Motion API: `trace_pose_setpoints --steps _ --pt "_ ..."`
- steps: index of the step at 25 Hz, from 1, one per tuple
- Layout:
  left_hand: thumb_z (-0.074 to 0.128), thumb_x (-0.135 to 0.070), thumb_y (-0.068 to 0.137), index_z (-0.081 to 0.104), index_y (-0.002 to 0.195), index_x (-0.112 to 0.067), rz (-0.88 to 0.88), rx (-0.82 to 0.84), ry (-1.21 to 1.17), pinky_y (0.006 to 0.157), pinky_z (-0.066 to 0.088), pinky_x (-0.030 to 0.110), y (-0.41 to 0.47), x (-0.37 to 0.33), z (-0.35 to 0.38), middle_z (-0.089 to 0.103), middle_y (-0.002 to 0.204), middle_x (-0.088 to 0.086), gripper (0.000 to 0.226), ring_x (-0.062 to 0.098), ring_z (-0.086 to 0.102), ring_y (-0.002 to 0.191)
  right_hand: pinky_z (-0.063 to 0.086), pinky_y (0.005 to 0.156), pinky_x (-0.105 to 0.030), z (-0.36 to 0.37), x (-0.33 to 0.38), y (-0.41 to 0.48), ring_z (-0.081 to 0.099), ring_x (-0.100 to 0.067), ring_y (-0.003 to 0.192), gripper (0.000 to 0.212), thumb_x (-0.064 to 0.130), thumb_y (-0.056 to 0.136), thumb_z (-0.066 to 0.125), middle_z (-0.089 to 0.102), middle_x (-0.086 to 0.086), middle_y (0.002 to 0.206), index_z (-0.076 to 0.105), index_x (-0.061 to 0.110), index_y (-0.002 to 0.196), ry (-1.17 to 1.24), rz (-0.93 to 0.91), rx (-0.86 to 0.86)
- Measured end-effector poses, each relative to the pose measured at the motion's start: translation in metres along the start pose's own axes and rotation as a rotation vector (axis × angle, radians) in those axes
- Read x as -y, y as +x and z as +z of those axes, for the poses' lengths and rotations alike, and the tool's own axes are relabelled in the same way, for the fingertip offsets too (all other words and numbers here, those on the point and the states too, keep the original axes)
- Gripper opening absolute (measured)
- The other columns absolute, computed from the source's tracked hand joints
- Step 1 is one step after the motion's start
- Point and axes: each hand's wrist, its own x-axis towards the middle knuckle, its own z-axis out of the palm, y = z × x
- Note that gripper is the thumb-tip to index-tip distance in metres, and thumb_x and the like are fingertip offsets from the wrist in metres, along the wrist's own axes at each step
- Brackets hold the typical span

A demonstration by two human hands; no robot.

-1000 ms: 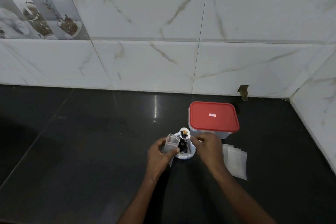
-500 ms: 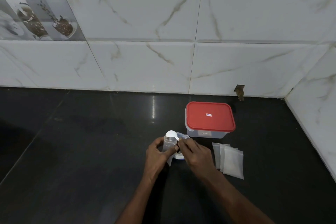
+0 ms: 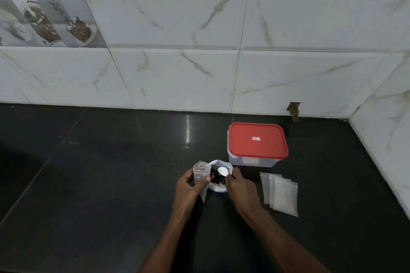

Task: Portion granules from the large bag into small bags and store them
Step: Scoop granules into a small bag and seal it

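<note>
Two hands are in view: one left hand (image 3: 188, 190) and one right hand (image 3: 240, 186). The left holds one open small bag (image 3: 200, 173); the right holds one spoon (image 3: 222, 170). One large bag (image 3: 218, 163) stands open, its dark granules too small to count. One plastic box (image 3: 253, 160) carries one red lid (image 3: 257, 139). Three empty flat bags (image 3: 285, 197) overlap on the one dark bench (image 3: 111, 184).

A glossy black surface (image 3: 106, 184) meets white marble-veined wall tiles (image 3: 177, 73) — a coffee-print tile (image 3: 44, 11) upper left, a chipped notch (image 3: 294, 110) low right.
</note>
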Motion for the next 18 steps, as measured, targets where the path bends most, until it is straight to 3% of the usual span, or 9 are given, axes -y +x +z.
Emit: trace_pose_setpoints --steps 3,6,9,11,15,18 --pt "0.078 -0.030 0.083 0.073 0.118 -0.014 -0.025 0.003 -0.055 0.098 0.054 0.058 0.000 0.001 0.000 0.077 0.110 0.012 0.038 0.032 0.073 0.105 0.057 0.077 -0.040 0.001 0.009 0.006 0.066 -0.027 0.090 0.027 0.009 0.099 0.045 0.056 -0.014 0.126 0.054 0.002 0.124 0.016 -0.005 0.070" --pt "0.079 -0.031 0.080 0.073 0.117 -0.012 -0.025 0.012 -0.096 0.099 0.053 0.059 -0.001 0.001 0.003 0.077 0.108 0.016 0.042 0.036 0.073 0.104 0.052 0.079 -0.035 0.005 0.018 0.013 0.064 -0.028 0.097 0.031 0.012 0.100 0.043 0.054 -0.012 0.130 0.054 0.003 0.127 0.032 0.013 0.085" --pt "0.076 -0.024 0.085 0.076 0.111 -0.015 -0.021 0.012 -0.129 0.097 0.055 0.056 0.001 0.001 0.006 0.077 0.106 0.018 0.027 0.037 0.073 0.102 0.048 0.071 -0.026 0.005 0.018 0.023 0.066 -0.019 0.089 0.023 0.016 0.098 0.049 0.067 -0.008 0.108 0.068 0.008 0.107 0.178 0.259 0.011" --pt "0.075 -0.026 0.085 0.077 0.110 -0.018 -0.017 0.014 -0.136 0.097 0.055 0.055 0.002 0.002 0.007 0.076 0.105 0.020 0.027 0.038 0.072 0.102 0.052 0.069 -0.024 0.005 0.019 0.026 0.066 -0.015 0.082 0.021 0.016 0.096 0.053 0.070 -0.006 0.095 0.072 0.008 0.098 0.267 0.327 0.026" --pt "0.077 -0.037 0.080 0.074 0.115 -0.013 -0.011 0.005 -0.141 0.100 0.051 0.060 0.004 0.006 0.006 0.075 0.105 0.025 0.042 0.044 0.069 0.106 0.057 0.059 -0.036 -0.002 0.013 0.027 0.065 -0.016 0.058 0.022 0.013 0.087 0.064 0.068 -0.007 0.063 0.073 0.007 0.067 0.558 0.493 0.012" --pt "0.080 -0.034 0.077 0.072 0.116 -0.010 -0.010 0.007 -0.122 0.099 0.053 0.058 0.005 0.006 0.003 0.076 0.109 0.019 0.046 0.039 0.071 0.107 0.053 0.046 -0.041 -0.011 0.006 0.026 0.056 -0.019 0.042 0.030 0.013 0.085 0.068 0.062 -0.013 0.051 0.067 0.004 0.057 0.712 0.596 -0.016"
